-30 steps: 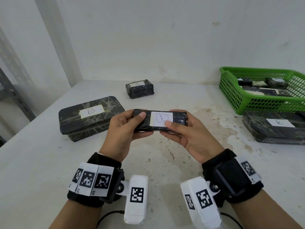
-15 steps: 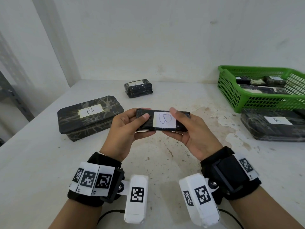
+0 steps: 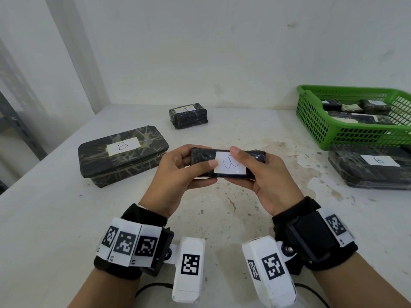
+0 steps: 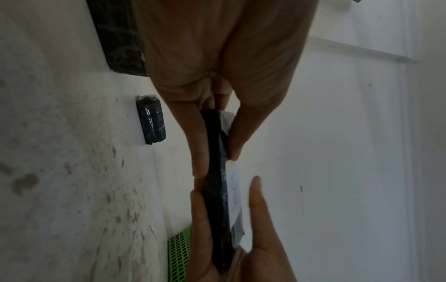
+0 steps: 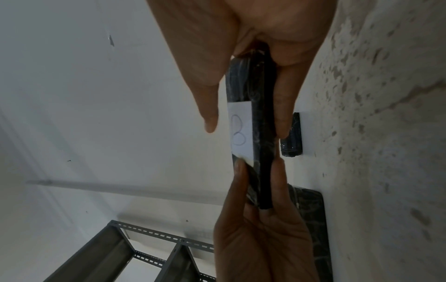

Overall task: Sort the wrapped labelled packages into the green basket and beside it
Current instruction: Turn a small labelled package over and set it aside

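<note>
**Flat B package held in both hands**

Since the earlier frame, our right thumb has moved from the package's lower edge to its upper edge, and we have lifted the package slightly. Our left hand (image 3: pixel 175 174) pinches the left end of the flat wrapped package (image 3: pixel 229 162), thumb on its face, fingers behind. Our right hand (image 3: pixel 266 181) grips the right end the same way. Its white label (image 3: pixel 231 166) faces us. Beyond our left hand lies the large B package (image 3: pixel 122 156); farther off, the small A package (image 3: pixel 188 115). Right of our right hand stands the green basket (image 3: pixel 315 121), holding packages, with another B package (image 3: pixel 371 166) just in front of it.
</note>
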